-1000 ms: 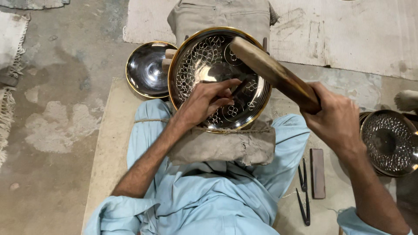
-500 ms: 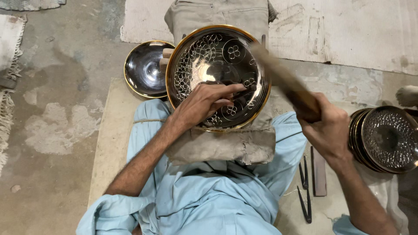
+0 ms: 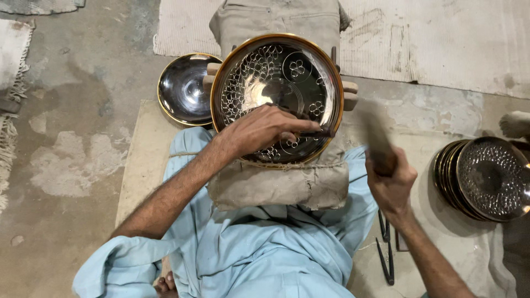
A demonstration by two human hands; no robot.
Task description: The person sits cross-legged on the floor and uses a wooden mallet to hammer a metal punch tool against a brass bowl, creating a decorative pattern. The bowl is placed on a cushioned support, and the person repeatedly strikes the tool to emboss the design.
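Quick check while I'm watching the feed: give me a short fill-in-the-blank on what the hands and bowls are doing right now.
1. The left hand presses a thin punch onto the large patterned ____, which rests on a cloth cushion.
2. The right hand grips a wooden ____.
3. The plain bowl lies on the floor to the ____ of the patterned one.
4. A stack of patterned bowls sits beyond the ____ hand.

Missing words: bowl; mallet; left; right

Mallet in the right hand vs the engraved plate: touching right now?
Apart. The head view shows the blurred mallet raised in the right hand, off to the right of the engraved plate's rim, with cloth and floor visible between them.
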